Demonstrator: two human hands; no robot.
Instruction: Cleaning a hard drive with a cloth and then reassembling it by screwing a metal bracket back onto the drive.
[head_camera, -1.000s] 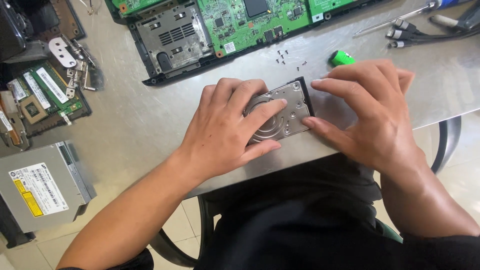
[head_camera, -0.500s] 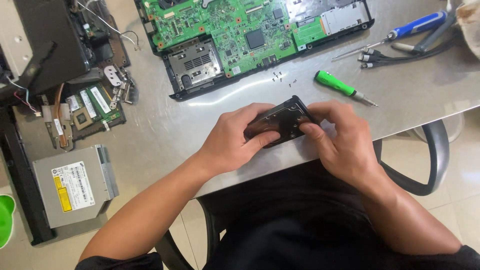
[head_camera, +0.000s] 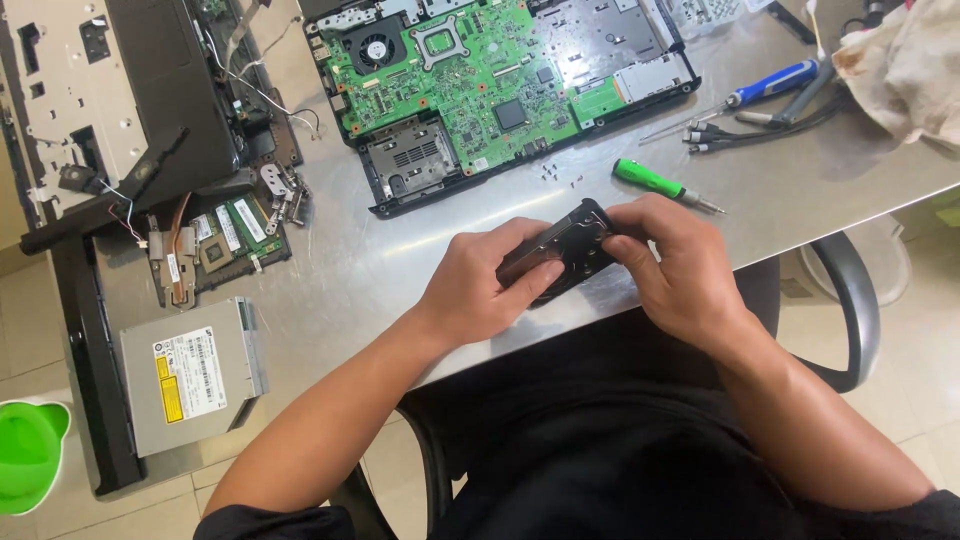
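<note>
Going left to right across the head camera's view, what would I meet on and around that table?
Green tub → optical drive → left hand → hard drive → right hand → blue screwdriver → cloth.

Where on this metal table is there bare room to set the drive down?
Bare table lies between the open laptop base, the small circuit board and the left hand. Another patch sits right of the green screwdriver. The far left, by the optical drive, is crowded.
</note>
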